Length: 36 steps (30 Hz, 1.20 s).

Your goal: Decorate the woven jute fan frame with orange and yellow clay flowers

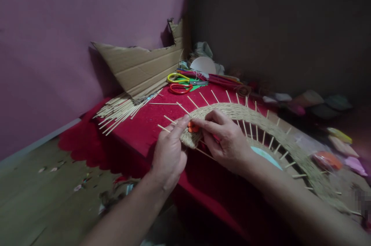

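Observation:
A round woven piece of jute rope [237, 111] with thin wooden sticks poking out like spokes lies on a red cloth-covered table [145, 126]. My left hand [169, 153] and my right hand [224, 138] meet at its near left edge. Between their fingertips sits a small orange piece [192, 127], pinched against the rope rim. A pale blue disc [265, 156] shows at the centre of the woven piece, partly hidden by my right wrist.
A bundle of loose sticks [121, 111] lies at the table's left end under torn cardboard [142, 66] leaning on the purple wall. Scissors with yellow and red handles [181, 83] lie at the back. Coloured scraps [333, 157] sit on the right.

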{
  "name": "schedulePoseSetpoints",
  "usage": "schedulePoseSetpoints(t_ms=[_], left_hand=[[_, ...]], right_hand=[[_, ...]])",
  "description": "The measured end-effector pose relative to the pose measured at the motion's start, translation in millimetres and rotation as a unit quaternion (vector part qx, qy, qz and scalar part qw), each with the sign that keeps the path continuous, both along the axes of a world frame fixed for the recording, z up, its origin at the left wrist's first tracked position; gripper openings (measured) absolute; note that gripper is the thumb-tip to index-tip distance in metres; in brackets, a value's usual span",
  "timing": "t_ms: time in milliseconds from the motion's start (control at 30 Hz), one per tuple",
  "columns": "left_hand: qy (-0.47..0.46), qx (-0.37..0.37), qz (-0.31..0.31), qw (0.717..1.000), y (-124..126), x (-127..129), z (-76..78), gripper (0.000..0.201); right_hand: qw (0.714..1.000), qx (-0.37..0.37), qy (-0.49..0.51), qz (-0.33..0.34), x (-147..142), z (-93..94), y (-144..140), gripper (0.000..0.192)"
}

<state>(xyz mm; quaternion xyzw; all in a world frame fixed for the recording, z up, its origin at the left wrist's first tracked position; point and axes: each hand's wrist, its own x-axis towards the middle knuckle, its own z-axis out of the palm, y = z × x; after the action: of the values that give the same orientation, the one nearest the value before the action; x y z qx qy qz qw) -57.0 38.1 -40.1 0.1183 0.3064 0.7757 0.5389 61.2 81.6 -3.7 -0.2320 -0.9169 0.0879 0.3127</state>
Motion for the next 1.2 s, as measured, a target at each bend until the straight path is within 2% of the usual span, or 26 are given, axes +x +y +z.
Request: schedulePoseSetpoints(t_ms=[133,267,433,567,667,767,1033,1200], left_hand=[[0.006,0.000,0.006,1.000,0,0,-0.5,0.014],[-0.005,-0.008,-0.001,1.000,0,0,-2.8,0.017],[-0.014,-0.044,0.030,0.998,2,-2,-8.4,0.017],[-0.002,0.011,-0.014,1.000,-2,-1,-3.7,0.012],[0.014,0.048,-0.038,0.998,-7,0,2.3,0.012],[0.011,0.043,-0.035,0.998,-10,0,4.5,0.010],[0.020,0.039,-0.014,0.999,-11,-5,-1.4,0.010],[-0.011,0.040,-0.012,0.999,-10,-7,-4.6,0.016]], right_hand=[[1.000,0.015,-0.003,-0.002,4,0.6,-3,0.036],[0.998,0.065,-0.025,-0.002,7,-0.8,-6,0.036],[0.990,0.124,-0.068,-0.017,4,-3.3,-6,0.034],[0.983,0.161,-0.088,-0.019,3,-4.5,-5,0.034],[0.984,0.160,-0.081,-0.018,4,-4.9,-4,0.034],[0.983,0.160,-0.086,-0.019,4,-6.4,-3,0.033],[0.981,0.158,-0.108,-0.019,3,-10.4,-1,0.035],[0.980,0.156,-0.125,-0.016,4,-11.5,0,0.034]])
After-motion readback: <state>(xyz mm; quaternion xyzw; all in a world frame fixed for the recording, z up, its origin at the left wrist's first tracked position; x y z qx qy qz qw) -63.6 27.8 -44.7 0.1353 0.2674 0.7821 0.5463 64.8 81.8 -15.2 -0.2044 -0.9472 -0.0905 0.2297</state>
